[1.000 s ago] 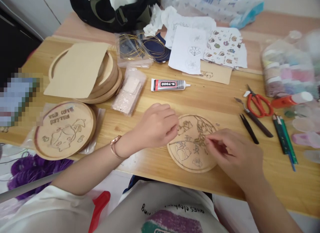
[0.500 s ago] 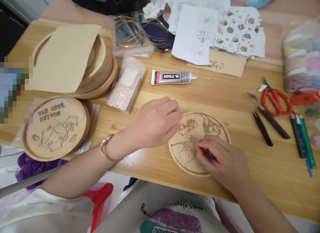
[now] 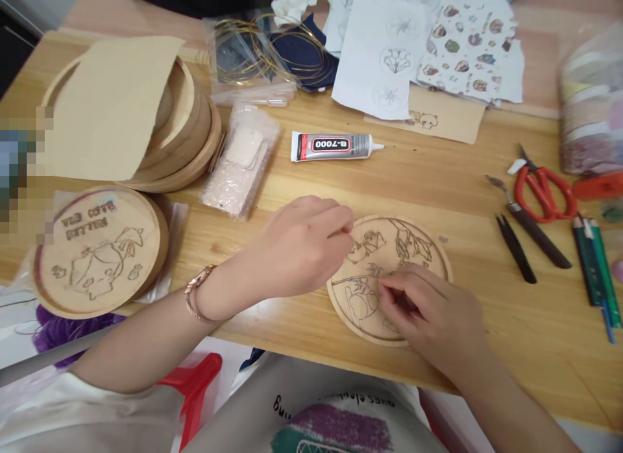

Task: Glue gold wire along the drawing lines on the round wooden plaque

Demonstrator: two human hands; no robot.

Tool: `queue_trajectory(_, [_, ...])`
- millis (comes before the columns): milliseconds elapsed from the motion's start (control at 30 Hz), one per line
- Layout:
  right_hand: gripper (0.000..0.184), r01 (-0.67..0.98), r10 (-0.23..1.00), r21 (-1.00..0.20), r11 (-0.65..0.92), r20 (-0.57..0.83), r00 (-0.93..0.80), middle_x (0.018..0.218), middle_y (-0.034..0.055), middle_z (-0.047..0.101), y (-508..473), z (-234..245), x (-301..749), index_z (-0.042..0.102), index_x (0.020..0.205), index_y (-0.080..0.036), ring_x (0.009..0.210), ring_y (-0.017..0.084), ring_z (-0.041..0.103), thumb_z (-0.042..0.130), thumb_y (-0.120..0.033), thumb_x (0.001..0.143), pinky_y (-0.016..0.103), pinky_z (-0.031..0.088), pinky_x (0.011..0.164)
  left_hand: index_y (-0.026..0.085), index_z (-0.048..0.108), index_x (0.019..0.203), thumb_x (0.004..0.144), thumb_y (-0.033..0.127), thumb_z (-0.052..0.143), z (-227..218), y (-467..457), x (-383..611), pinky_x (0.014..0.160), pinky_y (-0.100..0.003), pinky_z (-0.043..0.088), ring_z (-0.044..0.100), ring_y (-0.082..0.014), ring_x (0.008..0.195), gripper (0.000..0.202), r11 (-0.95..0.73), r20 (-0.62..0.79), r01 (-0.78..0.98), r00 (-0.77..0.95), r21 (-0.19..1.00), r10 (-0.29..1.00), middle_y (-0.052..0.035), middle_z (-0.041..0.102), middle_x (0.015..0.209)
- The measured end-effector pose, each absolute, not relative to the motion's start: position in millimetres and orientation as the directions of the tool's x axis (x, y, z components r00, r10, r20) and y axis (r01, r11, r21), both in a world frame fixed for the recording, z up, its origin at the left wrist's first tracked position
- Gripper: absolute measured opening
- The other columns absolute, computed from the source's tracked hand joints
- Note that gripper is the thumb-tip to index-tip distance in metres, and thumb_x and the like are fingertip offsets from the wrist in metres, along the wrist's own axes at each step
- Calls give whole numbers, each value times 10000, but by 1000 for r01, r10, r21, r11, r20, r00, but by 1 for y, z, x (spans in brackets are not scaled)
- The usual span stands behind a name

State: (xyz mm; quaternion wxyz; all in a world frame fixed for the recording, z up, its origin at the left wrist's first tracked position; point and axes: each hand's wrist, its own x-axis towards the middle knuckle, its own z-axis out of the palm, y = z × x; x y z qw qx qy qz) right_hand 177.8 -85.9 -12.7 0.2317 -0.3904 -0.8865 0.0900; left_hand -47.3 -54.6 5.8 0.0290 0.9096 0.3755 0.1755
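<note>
In front of me on the table lies a round wooden plate (image 3: 353,323) with a raised rim. Thin line drawings of little animals and plants cover its face. My left hand (image 3: 306,245) is closed, fingers bent together, at the plate's left edge; whatever is between its fingertips is hidden. Over the plate's right half, my right hand (image 3: 431,310) is closed with thumb and forefinger pinched near the middle of the drawing. Anything in that pinch is too small to make out. Part of the drawing is covered by my right hand.
A B-7000 glue tube (image 3: 333,146) lies behind the plate. At right are black tweezers (image 3: 516,248), red-handled pliers (image 3: 545,193) and pencils (image 3: 586,265). Another drawn wooden plate (image 3: 100,252) and stacked wooden trays (image 3: 192,128) stand left. Coiled gold wire (image 3: 238,50) and printed papers (image 3: 374,57) lie behind.
The view has shifted slightly, so things at the left and right edges sit a little farther out. Both hands keep nearly the same pose at the plate.
</note>
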Motion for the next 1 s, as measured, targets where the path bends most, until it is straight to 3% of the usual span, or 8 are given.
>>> queue_trajectory(1000, [183, 672, 723, -272, 688, 337, -604, 614, -28, 628, -86, -11, 176, 570, 704, -192, 517, 81, 545, 518, -110, 859, 212, 361, 478, 176, 596, 696, 913, 140, 444, 5, -55, -45, 782, -342, 475, 581, -184, 829, 267, -733, 274, 653, 682, 189, 678, -42, 660, 853])
